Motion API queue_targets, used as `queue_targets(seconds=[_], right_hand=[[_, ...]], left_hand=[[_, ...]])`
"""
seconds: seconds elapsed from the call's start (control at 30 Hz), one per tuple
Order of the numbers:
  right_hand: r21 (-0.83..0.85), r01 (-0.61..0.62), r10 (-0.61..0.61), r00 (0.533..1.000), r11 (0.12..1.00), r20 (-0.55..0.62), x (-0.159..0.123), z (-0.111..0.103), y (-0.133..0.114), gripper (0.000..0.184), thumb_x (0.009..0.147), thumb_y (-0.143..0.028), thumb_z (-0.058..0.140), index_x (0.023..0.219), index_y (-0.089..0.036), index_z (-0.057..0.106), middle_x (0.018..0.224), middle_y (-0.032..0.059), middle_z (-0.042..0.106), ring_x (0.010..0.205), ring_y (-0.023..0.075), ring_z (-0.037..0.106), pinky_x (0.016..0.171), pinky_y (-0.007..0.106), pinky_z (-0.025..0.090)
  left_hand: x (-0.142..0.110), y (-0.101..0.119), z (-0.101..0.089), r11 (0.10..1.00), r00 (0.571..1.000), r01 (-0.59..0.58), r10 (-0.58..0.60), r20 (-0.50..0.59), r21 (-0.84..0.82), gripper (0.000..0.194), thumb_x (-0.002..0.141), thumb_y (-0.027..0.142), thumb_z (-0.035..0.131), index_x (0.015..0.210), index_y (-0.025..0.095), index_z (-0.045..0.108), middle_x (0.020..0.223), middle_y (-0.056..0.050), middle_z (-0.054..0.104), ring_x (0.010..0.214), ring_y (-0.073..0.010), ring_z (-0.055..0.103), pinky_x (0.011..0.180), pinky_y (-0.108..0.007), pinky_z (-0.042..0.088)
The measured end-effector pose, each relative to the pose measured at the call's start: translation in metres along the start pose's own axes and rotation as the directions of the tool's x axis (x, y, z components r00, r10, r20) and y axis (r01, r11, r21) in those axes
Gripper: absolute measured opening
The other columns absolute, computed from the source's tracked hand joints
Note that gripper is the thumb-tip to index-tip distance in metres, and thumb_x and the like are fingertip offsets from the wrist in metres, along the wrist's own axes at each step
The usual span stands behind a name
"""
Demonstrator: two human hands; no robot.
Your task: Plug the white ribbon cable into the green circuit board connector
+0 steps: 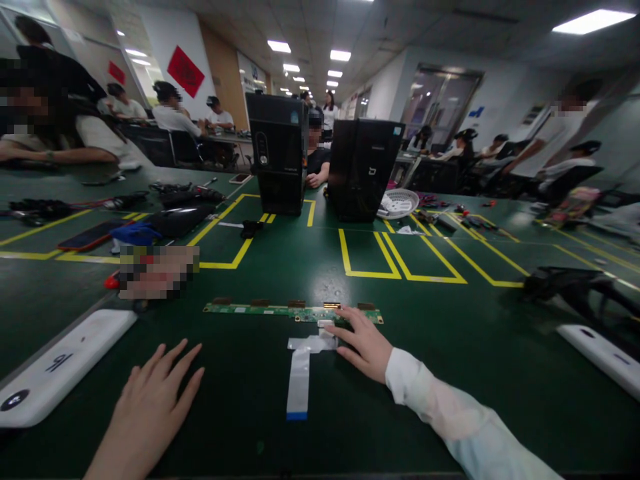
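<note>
A long narrow green circuit board [280,311] lies across the dark green table [310,267] in front of me. A white flat ribbon cable [300,377] runs from the board's middle toward me, with a blue tip at its near end. My right hand [364,343], in a white sleeve, rests with its fingers spread on the table, touching the cable's top end and the board's right part. My left hand [150,407] lies flat and open on the table at the lower left, touching nothing else.
A white panel [60,373] lies at the near left, another white panel [603,357] at the near right. Two black computer towers [280,153] [363,170] stand mid-table, with a white basket [399,203], tools and cables around. Several people sit at tables beyond.
</note>
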State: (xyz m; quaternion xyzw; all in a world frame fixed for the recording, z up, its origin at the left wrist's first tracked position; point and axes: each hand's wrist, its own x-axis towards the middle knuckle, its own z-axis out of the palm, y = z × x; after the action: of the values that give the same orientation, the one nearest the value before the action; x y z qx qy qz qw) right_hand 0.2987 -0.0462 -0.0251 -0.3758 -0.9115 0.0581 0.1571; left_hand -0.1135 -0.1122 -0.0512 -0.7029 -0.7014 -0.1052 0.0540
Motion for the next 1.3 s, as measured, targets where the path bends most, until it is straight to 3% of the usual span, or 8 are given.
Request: queue_targets(seconds=[0.17,0.3,0.53,0.77,0.97,1.13,1.2,1.3], right_hand=[[-0.034,-0.047,0.051,0.994,0.998,0.101,0.004,-0.001,-0.008,0.051,0.094,-0.045,0.052,0.142,-0.030,0.051,0.154,0.0160,0.033,0.147,0.0357,0.020,0.116,0.060,0.023],[-0.047,-0.074,0.080,0.985,0.996,0.151,0.005,-0.002,-0.008,0.053,0.094,-0.045,0.053,0.144,-0.030,0.049,0.154,0.0162,0.033,0.145,0.0337,0.026,0.115,0.058,0.025],[-0.100,-0.099,0.111,0.986,0.990,0.124,-0.016,0.001,-0.005,0.055,0.096,-0.049,0.048,0.147,-0.030,0.045,0.154,0.0173,0.034,0.144,0.0343,0.029,0.114,0.060,0.028],[-0.170,-0.245,0.244,0.969,0.955,-0.025,-0.106,-0.013,0.021,0.050,0.099,-0.049,0.038,0.146,-0.033,0.047,0.154,0.0134,0.036,0.143,0.0309,0.034,0.113,0.057,0.033],[-0.182,-0.424,0.408,0.905,0.887,-0.116,-0.209,-0.038,0.052,0.049,0.098,-0.049,0.040,0.142,-0.032,0.051,0.154,0.0112,0.037,0.139,0.0325,0.039,0.111,0.058,0.036],[-0.229,-0.523,0.485,0.850,0.821,-0.203,-0.280,-0.050,0.066,0.049,0.095,-0.047,0.045,0.140,-0.031,0.054,0.151,0.0097,0.042,0.131,0.0339,0.049,0.103,0.054,0.047],[-0.239,-0.588,0.536,0.806,0.773,-0.250,-0.300,-0.051,0.066,0.050,0.095,-0.047,0.042,0.137,-0.027,0.058,0.147,0.0128,0.045,0.127,0.0351,0.053,0.101,0.054,0.048],[-0.227,-0.723,0.653,0.688,0.652,-0.316,-0.317,-0.047,0.063,0.057,0.096,-0.051,0.034,0.134,-0.019,0.061,0.140,0.0196,0.050,0.122,0.0385,0.056,0.100,0.057,0.048]], left_hand=[[0.001,0.010,0.003,1.000,0.996,0.011,-0.010,-0.085,0.014,0.068,0.091,0.051,0.023,0.133,0.011,0.059,0.142,-0.018,0.054,0.133,-0.0387,0.047,0.107,-0.060,0.038],[0.008,0.017,0.004,1.000,0.996,0.012,-0.011,-0.091,0.002,0.069,0.092,0.052,0.022,0.133,0.011,0.058,0.142,-0.017,0.054,0.133,-0.0379,0.047,0.108,-0.059,0.037],[0.015,0.016,0.003,1.000,0.998,-0.001,0.000,-0.056,-0.013,0.069,0.092,0.052,0.023,0.133,0.011,0.058,0.143,-0.016,0.054,0.132,-0.0367,0.048,0.109,-0.057,0.038],[0.014,0.015,0.005,1.000,0.998,-0.010,0.009,-0.068,-0.010,0.069,0.092,0.053,0.023,0.134,0.010,0.057,0.142,-0.018,0.053,0.132,-0.0370,0.048,0.109,-0.058,0.037],[0.016,0.011,0.007,1.000,0.999,-0.011,0.011,-0.037,-0.009,0.070,0.092,0.055,0.024,0.136,0.010,0.055,0.144,-0.018,0.051,0.132,-0.0371,0.048,0.109,-0.057,0.036],[0.018,0.012,0.007,1.000,0.999,-0.014,0.014,-0.029,0.000,0.069,0.092,0.054,0.024,0.136,0.010,0.054,0.143,-0.019,0.052,0.132,-0.0376,0.047,0.108,-0.057,0.038],[0.018,0.012,0.006,1.000,0.999,-0.019,0.019,-0.034,-0.004,0.069,0.092,0.054,0.025,0.136,0.009,0.054,0.143,-0.020,0.052,0.133,-0.0380,0.047,0.108,-0.057,0.038],[0.018,0.012,0.006,1.000,0.999,-0.021,0.021,-0.040,-0.008,0.067,0.091,0.053,0.026,0.136,0.011,0.054,0.143,-0.019,0.052,0.133,-0.0376,0.046,0.108,-0.057,0.038]])
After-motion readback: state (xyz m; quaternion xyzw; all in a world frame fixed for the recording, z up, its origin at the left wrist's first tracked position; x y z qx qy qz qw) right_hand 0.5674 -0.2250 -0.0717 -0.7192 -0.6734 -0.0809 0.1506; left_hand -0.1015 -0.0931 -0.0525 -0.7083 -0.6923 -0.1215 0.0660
